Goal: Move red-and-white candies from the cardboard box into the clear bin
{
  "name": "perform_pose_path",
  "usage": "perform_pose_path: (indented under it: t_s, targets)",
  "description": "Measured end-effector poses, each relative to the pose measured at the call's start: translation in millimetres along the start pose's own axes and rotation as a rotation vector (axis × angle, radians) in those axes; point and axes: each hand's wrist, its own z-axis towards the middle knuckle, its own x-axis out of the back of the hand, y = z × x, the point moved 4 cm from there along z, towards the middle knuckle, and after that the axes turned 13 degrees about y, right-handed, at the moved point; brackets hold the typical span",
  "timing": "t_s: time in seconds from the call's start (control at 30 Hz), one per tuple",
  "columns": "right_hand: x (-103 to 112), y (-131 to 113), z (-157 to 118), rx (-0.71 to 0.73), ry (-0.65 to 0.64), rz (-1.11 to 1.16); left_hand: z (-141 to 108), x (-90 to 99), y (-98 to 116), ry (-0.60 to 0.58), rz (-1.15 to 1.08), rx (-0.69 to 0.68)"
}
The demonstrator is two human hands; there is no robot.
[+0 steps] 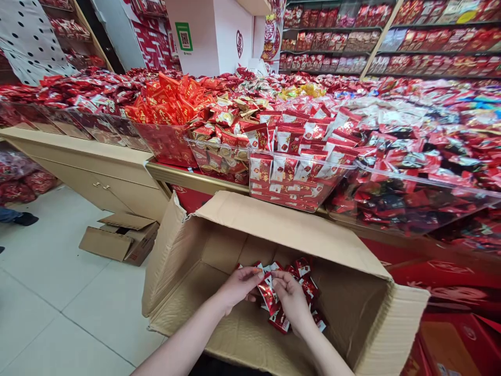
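Two bare hands reach down into a big open cardboard box (219, 245) on the floor, in front of the display worktop (117, 156). Left hand (238, 286) and right hand (291, 300) sit close together over a small heap of red candy packets (303, 277) at the box bottom, toward its far wall. Fingers (254, 272) of the left hand are curled partway closed, tips pinching the top edge of one red-and-white packet (269, 296). Right hand is loosely curled too, its fingertips on the same packet from the other side; cannot tell whether it truly grips or just touches. Packet stands roughly upright between both hands, just above the heap. Rest of box floor bare cardboard, flaps open.

Above the box: clear plastic bins (297, 177) on the worktop edge, full of similar red-and-white packets. Bins to the left hold gold-and-red wrapped sweets (219, 141) and red envelopes-like packs (168, 99). Far shelves (391, 42) stacked with red goods. A smaller flattened carton (121, 237) lies on the white tile floor, left. A dark shoe (23, 218) of another person is at the far left edge.
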Motion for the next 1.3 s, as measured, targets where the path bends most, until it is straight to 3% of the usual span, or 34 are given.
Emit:
perform_pose_path:
  t_s: [0.1,0.23,0.37,0.57,0.83,1.07,1.3]
  targets:
    - [0,-8,0,0.043,0.005,0.075,-5,-3.9,3,-0.081,-0.014,0.014]
    - [-1,-9,-2,0.061,-0.012,0.096,-6,-5.6,7,-0.096,-0.008,-0.017]
    - [0,-7,-2,0.016,0.041,0.129,-1,-4.7,5,-0.021,-0.021,-0.067]
    - [0,2,-3,-0.195,0.067,0.178,6,-0.2,5,0.095,-0.074,-0.112]
    - [1,-10,-4,-0.024,0.042,0.062,-5,-5.7,13,0.008,-0.079,-0.099]
    - [-10,-1,-11,-0.228,0.063,0.319,-1,-1.5,8,0.108,-0.189,-0.1]
    - [-8,-8,-8,-0.077,0.152,0.301,3,-1.5,7,0.1,-0.29,-0.11]
